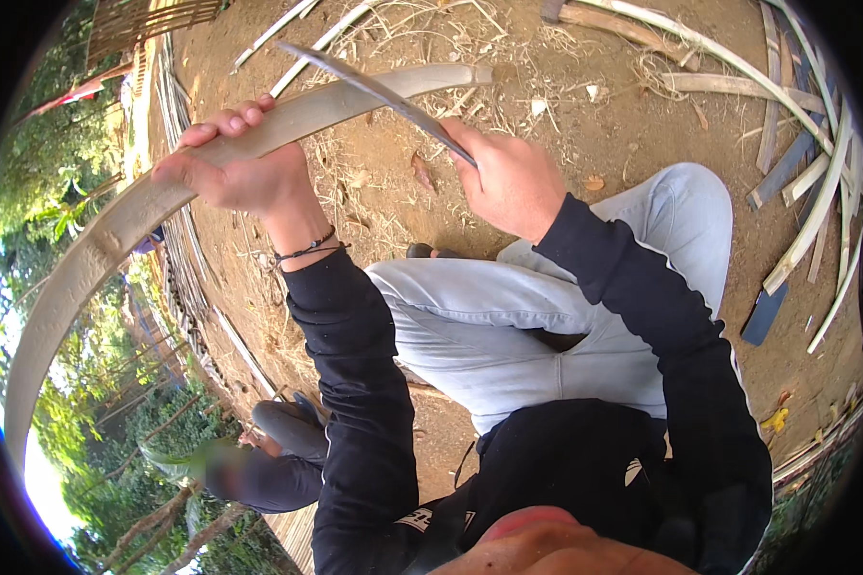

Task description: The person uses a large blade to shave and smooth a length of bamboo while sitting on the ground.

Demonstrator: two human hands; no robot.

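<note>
A long, pale split-bamboo strip (105,233) crosses from the lower left up to the top middle, and a raised node shows along it. My left hand (256,180) is closed around this strip, thumb on one side and fingers over the other edge. In my closed right hand (513,179) is a machete with a long, dark blade (366,86); its handle is hidden by the fist. The blade slants across the strip near its far end, pointing up and left. Whether the edge touches the bamboo, I cannot tell.
I sit on bare earth strewn with shavings (384,177). Several bamboo strips (820,206) lie at the right, and a wooden piece (623,34) lies at the far side. Another person (278,474) sits at the lower left, near greenery.
</note>
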